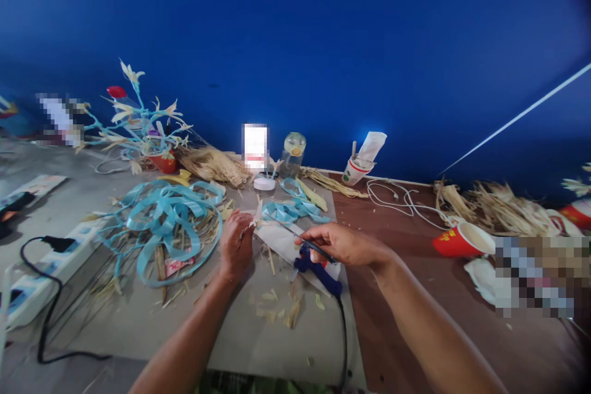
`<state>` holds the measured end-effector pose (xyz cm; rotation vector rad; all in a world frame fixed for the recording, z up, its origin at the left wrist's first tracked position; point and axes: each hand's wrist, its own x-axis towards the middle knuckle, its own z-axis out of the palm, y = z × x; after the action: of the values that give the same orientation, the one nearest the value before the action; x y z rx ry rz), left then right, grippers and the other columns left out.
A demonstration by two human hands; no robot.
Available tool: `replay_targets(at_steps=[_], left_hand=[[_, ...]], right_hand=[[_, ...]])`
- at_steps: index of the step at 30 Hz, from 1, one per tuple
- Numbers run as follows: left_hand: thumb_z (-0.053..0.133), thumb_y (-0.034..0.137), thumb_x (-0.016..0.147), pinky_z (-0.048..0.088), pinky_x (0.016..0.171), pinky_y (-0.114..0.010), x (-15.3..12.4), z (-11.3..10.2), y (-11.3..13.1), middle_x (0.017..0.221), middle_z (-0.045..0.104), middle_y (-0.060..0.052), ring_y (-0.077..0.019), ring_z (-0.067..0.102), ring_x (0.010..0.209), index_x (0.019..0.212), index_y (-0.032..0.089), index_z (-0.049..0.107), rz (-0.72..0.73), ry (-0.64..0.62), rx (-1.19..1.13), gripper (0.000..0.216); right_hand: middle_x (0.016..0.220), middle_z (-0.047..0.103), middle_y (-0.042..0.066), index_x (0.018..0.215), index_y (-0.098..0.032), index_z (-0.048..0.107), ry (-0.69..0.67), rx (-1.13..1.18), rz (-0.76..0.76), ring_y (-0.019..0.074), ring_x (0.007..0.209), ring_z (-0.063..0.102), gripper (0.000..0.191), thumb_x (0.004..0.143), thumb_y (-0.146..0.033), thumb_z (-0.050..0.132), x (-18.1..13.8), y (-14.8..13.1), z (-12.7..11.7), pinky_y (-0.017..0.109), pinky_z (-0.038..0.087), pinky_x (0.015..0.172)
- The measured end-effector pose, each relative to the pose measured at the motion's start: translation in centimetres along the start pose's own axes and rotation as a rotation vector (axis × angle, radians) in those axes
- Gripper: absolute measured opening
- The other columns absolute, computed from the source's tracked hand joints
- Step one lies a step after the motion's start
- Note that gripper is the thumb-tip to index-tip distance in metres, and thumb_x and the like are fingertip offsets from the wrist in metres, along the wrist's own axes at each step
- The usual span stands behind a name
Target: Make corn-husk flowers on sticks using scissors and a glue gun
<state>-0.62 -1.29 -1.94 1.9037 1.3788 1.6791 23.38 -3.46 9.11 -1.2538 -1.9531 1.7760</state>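
My left hand [237, 240] is closed, its fingers pinching a small pale husk petal [258, 212] at the fingertips. My right hand [339, 242] grips a slim tool with a thin metal tip and a dark handle [318, 249]; its exact kind is unclear. The metal tip points left toward the petal. Under my right hand lies a blue glue gun [325, 277] with a black cord, resting on a white sheet [281, 241]. Light-blue ribbon [286, 210] lies just behind both hands. Pale husk scraps [292, 314] are scattered on the grey board in front.
A large tangle of blue ribbon [166, 215] and a white power strip [60, 274] lie left. Behind stand a blue-stemmed husk-flower plant [143, 114], a glass jar [292, 157] and a paper cup [354, 171]. At right, a red cup [462, 240] lies tipped near a white cable [406, 200].
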Motion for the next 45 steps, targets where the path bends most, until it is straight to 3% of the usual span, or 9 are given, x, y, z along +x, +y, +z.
replay_targets(at_steps=[10,16,34,40,45], left_hand=[[0.054,0.020,0.082,0.040,0.098,-0.043,0.0,0.1,-0.3,0.082,0.068,-0.002,-0.0157,0.063,0.081,0.083,0.021,0.061,0.092,0.015,-0.021,0.008],[0.054,0.021,0.081,0.040,0.098,-0.044,0.1,0.0,0.2,0.081,0.068,-0.002,-0.0167,0.063,0.080,0.082,0.021,0.062,0.062,0.007,-0.011,0.009],[0.054,0.020,0.081,0.039,0.099,-0.045,0.1,0.0,0.4,0.082,0.068,-0.003,-0.0168,0.063,0.080,0.082,0.022,0.064,0.085,-0.008,-0.055,0.010],[0.055,0.019,0.080,0.038,0.099,-0.044,-0.1,0.2,-0.2,0.083,0.068,-0.002,-0.0172,0.063,0.082,0.082,0.022,0.063,0.079,0.016,-0.082,0.008],[0.055,0.017,0.079,0.038,0.100,-0.045,-0.3,0.2,-0.6,0.084,0.067,-0.002,-0.0180,0.062,0.086,0.081,0.022,0.062,0.061,0.012,-0.083,0.009]], right_hand=[[0.080,0.067,0.007,0.112,-0.011,0.060,-0.016,0.031,0.064,0.0100,0.060,0.054,0.064,0.073,-0.062,0.059,-0.1,0.2,0.0,0.019,0.041,0.055],[0.077,0.066,0.006,0.111,-0.010,0.060,-0.009,0.074,0.074,0.0090,0.059,0.051,0.067,0.072,-0.065,0.057,-0.3,0.3,0.0,0.019,0.039,0.055],[0.070,0.063,0.002,0.103,-0.010,0.065,0.024,0.088,0.130,0.0074,0.054,0.048,0.049,0.071,-0.048,0.066,-1.5,-0.5,-0.4,0.019,0.035,0.052],[0.060,0.056,-0.002,0.091,-0.010,0.065,0.164,0.025,0.093,0.0077,0.051,0.044,0.039,0.072,-0.045,0.064,-0.4,0.8,-0.3,0.020,0.032,0.050],[0.070,0.064,0.001,0.092,-0.016,0.066,0.372,-0.329,0.037,0.0122,0.060,0.053,0.029,0.075,-0.038,0.061,2.2,1.6,1.7,0.022,0.035,0.055]])
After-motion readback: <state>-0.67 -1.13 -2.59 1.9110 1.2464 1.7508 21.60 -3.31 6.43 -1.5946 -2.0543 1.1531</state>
